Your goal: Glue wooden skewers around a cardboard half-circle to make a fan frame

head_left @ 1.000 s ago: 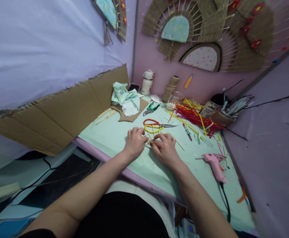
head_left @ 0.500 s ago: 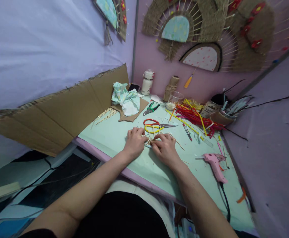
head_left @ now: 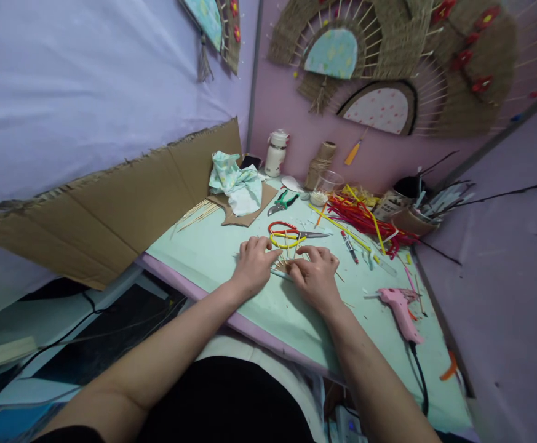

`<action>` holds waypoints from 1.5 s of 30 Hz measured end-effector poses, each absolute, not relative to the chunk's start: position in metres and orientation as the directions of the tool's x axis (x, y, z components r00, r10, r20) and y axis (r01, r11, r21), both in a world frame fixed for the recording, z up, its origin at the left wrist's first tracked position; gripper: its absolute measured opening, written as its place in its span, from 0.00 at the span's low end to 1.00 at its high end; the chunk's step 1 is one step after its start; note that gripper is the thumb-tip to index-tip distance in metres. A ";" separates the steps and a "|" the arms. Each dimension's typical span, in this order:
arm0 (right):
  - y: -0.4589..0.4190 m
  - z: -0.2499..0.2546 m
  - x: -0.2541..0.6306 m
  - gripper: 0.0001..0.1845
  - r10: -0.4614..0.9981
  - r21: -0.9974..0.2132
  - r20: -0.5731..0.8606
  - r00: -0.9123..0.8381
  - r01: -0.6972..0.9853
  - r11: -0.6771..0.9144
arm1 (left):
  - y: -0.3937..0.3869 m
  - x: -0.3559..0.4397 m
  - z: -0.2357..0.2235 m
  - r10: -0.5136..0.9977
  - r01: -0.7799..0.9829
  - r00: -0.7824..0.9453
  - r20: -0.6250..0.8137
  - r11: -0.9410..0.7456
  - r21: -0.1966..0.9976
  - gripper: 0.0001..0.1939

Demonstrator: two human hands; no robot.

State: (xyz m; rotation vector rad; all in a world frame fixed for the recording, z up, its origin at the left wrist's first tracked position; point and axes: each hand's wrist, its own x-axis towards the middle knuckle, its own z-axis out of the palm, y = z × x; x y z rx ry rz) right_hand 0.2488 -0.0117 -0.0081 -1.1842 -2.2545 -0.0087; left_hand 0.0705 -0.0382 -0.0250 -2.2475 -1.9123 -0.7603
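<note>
Between my hands a small cardboard piece (head_left: 281, 268) lies on the table, with thin wooden sticks (head_left: 287, 244) fanning out from it away from me. My left hand (head_left: 253, 266) has its fingers curled, and thumb and forefinger pinch at the left side of this stick fan. At its right side my right hand (head_left: 315, 271) is bent, with thumb and fingertips closed on the base of the sticks. The fingertips partly hide what they grip. Just beyond lie scissors (head_left: 312, 234) with red and yellow handles, partly under the stick tips.
A pink glue gun (head_left: 400, 311) lies at the right with its cord. Farther back are green-handled pruners (head_left: 283, 202), a marker (head_left: 349, 247), red pipe cleaners (head_left: 365, 215), patterned cloth (head_left: 234, 184), a twine spool (head_left: 321, 165) and a white bottle (head_left: 276, 152). A cardboard panel (head_left: 111, 209) borders the left.
My right hand has shifted slightly right, so more of the cardboard base and sticks shows between the hands. My left hand stays nearly in place. The view has moved a little.
</note>
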 end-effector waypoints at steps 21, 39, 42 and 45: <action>-0.013 -0.009 0.247 0.13 0.745 -0.221 0.432 -0.508 0.742 0.633 | -0.034 0.074 -0.024 0.930 0.947 0.129 0.345 -0.219 0.235 0.14; -0.011 -0.009 0.251 0.14 0.793 -0.260 0.462 -0.397 0.794 0.549 | -0.037 0.071 -0.027 0.877 0.933 0.074 0.474 -0.229 0.278 0.17; -0.012 -0.009 0.251 0.14 0.798 -0.255 0.443 -0.409 0.796 0.549 | -0.038 0.070 -0.027 0.876 0.929 0.070 0.478 -0.231 0.287 0.17; -0.011 -0.010 0.250 0.14 0.802 -0.243 0.431 -0.413 0.803 0.544 | -0.038 0.070 -0.027 0.882 0.927 0.056 0.467 -0.219 0.304 0.17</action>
